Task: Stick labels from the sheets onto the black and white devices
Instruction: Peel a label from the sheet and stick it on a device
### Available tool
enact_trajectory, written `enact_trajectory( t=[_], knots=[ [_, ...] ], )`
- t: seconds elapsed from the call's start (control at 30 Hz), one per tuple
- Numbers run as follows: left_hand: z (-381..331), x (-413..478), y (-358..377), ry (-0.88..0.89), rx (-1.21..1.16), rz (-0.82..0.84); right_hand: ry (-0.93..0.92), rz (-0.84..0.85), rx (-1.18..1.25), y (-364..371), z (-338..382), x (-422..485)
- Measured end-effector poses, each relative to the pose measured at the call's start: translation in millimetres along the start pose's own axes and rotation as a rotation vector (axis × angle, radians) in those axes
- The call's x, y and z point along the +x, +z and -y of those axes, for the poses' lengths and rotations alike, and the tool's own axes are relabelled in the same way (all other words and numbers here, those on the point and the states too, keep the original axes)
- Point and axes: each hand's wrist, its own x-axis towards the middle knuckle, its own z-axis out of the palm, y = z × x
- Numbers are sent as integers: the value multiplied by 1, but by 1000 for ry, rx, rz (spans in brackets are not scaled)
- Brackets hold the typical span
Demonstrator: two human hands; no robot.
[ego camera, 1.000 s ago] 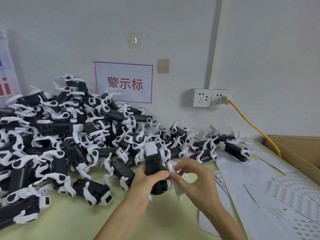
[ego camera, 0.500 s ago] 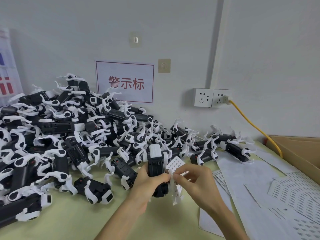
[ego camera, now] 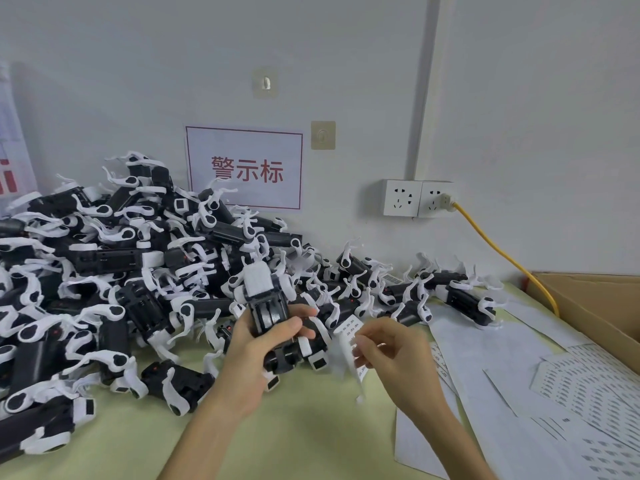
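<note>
Tabletop [ego camera: 304,438] carries the device pile [ego camera: 104,271]. Our left hand [ego camera: 256,351] wraps its fingers [ego camera: 306,312] round one device [ego camera: 265,303] above the tabletop. Our right hand [ego camera: 394,355] pinches a label strip [ego camera: 348,337] just beside it. Step, we judge: peeling a label. Next we must align it on the casing.

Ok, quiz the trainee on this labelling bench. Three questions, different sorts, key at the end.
1. True or false: the left hand grips a black and white device.
2. What does the right hand pinch? A) a strip of labels B) a pen C) a screwdriver
3. Fill in: of the two, the yellow cable plugs into the ___ wall socket.
Key: 1 true; 2 A; 3 right.
</note>
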Motion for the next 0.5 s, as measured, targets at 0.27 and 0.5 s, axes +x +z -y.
enact_trajectory(
  t=[0.27,0.5],
  knots=[
    [2,-4,3,-167,151,193,-72,22,44,4,16,-7],
    [0,-6,4,-334,7,197,-160,35,52,0,17,-10]
  ],
)
